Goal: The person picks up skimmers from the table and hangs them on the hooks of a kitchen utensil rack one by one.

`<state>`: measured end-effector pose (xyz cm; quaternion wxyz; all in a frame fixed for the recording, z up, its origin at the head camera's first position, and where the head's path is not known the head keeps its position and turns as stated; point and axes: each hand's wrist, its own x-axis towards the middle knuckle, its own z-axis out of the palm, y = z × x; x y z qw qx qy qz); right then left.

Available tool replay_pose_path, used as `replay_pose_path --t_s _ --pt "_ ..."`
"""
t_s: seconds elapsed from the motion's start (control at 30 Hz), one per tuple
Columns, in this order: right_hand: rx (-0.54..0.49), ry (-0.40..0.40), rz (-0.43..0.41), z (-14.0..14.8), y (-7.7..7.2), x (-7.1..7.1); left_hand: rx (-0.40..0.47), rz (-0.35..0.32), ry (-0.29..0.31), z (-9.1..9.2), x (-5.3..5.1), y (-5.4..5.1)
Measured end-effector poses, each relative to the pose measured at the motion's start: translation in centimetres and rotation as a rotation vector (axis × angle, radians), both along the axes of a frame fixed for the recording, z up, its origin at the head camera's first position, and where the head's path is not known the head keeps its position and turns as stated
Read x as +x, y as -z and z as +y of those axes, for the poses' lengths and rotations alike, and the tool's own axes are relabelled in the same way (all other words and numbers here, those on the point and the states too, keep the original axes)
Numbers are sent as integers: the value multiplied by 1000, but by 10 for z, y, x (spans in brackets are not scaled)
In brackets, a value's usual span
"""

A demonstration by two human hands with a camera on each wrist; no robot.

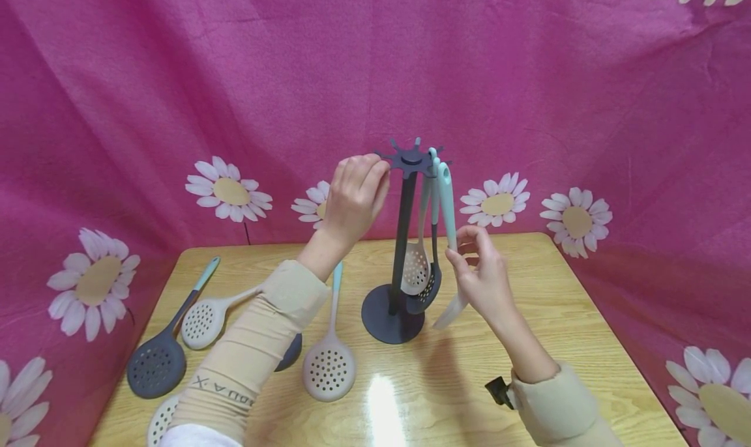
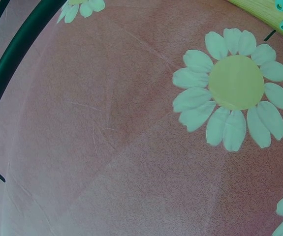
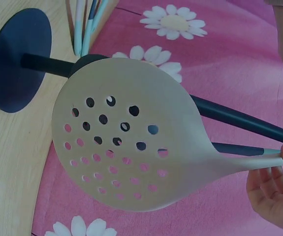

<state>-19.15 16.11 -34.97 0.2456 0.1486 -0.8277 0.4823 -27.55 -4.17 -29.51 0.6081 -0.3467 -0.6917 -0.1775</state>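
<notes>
My left hand (image 1: 356, 196), fingers curled, grips the left edge of the dark rack's (image 1: 405, 238) star-shaped top. My right hand (image 1: 485, 277) pinches the handle of a pale perforated skimmer (image 1: 448, 206) between thumb and fingers; its mint end is up, beside the rack's right hooks. In the right wrist view the skimmer's round head (image 3: 180, 157) faces the camera, and my right hand (image 3: 274, 194) holds its neck. A pale skimmer (image 1: 415, 268) and a dark slotted utensil (image 1: 435, 284) hang from the rack. Whether the held handle touches a hook, I cannot tell.
On the wooden table (image 1: 528, 343) to the left lie a dark skimmer (image 1: 156, 365), a pale skimmer (image 1: 202, 323) and another pale skimmer (image 1: 329, 369); others are partly hidden under my left arm. A pink cloth (image 1: 293, 75) with daisies surrounds the table.
</notes>
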Motion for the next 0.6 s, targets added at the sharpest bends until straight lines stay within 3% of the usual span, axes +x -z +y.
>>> replay_pose_path --t_s 0.6 --pt "5 -8 -9 -13 6 -3 8 9 0 0 -1 1"
